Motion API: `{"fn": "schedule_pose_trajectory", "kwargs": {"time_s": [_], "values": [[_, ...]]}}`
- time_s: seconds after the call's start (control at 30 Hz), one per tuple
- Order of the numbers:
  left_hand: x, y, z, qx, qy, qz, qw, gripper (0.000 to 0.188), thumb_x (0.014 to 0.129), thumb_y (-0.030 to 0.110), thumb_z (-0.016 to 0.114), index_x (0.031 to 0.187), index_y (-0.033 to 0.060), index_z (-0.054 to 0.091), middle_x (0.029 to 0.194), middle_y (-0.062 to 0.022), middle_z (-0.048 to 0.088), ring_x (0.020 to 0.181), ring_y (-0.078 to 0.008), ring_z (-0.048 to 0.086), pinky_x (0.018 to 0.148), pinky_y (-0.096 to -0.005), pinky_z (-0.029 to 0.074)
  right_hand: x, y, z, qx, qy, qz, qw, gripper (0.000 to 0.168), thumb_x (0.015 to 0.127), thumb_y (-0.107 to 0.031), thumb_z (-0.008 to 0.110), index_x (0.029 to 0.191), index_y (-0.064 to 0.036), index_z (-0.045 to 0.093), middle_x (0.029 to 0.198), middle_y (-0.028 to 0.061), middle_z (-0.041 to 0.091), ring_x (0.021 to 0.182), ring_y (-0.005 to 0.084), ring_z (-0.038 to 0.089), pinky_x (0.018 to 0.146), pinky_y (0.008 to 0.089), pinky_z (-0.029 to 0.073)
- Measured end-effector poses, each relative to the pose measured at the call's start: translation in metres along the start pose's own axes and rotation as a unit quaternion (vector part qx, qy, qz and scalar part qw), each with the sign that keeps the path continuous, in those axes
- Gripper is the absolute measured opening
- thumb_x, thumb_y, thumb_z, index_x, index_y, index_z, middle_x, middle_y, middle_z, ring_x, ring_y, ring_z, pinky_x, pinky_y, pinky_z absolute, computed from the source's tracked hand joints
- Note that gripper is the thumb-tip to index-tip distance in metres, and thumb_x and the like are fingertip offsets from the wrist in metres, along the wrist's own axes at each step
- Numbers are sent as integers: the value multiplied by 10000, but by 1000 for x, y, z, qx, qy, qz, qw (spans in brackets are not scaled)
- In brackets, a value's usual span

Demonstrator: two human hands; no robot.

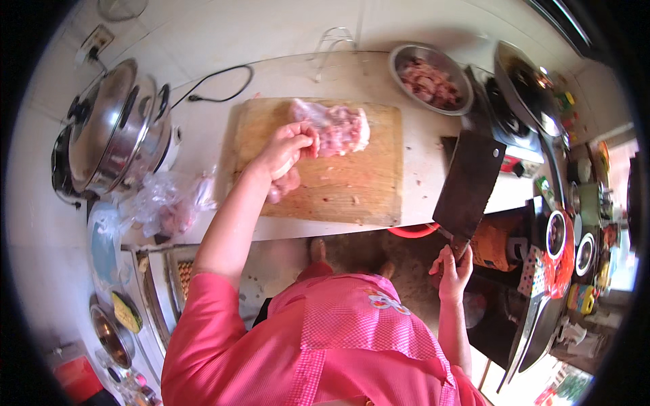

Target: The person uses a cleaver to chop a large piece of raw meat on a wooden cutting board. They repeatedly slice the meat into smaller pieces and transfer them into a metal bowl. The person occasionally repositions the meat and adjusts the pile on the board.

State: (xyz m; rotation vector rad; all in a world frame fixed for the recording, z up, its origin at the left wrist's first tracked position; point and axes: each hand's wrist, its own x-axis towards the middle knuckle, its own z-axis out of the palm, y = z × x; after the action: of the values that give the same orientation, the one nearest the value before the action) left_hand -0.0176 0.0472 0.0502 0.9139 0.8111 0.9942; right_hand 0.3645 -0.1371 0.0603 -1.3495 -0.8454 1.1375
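Note:
My right hand [454,266] grips the handle of a broad, dark-bladed cleaver [469,182]. Its blade points away from me, raised off to the right of the wooden cutting board [376,193]. Above the board, my left hand [289,149] has its fingers curled around a bit of pink raw meat at the fingertips. Whether that bit is joined to the large piece of raw meat [332,127] beside it, I cannot tell. A smaller lump of meat [285,187] lies under my left wrist, partly hidden. Small scraps dot the board.
A steel bowl of cut meat [431,83] stands at the back right, near a gas stove [525,152] with a wok [523,86]. On the left are a large steel pot [109,132] and plastic bags [165,203]. A red basin [414,232] sits below the counter's edge.

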Motion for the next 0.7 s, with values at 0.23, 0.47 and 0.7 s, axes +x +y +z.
{"fn": "schedule_pose_trajectory", "kwargs": {"time_s": [0.23,0.47,0.7], "values": [[40,-31,212,-9,-144,-54,988,117,845,73,560,943,17,592,817,-60,598,751,-148,578,693,-273,494,-22,-13,-122,15,70,-22,997,149,870,-53,606,947,-68,479,643,-4,522,498,76,501,434,231,396],[107,-117,544,178,-393,-37,901,85,830,6,563,897,22,612,789,-18,609,638,-78,551,579,-212,441,-95,14,-311,15,293,-79,953,302,858,-2,609,1125,-45,474,688,-16,512,511,48,477,452,205,415],[155,-193,845,-41,-524,54,849,109,845,25,562,934,11,623,824,-38,640,708,-100,596,629,-229,488,-189,17,-393,88,560,-45,823,248,886,-19,552,1091,-83,427,650,17,493,462,97,483,386,225,401]]}}
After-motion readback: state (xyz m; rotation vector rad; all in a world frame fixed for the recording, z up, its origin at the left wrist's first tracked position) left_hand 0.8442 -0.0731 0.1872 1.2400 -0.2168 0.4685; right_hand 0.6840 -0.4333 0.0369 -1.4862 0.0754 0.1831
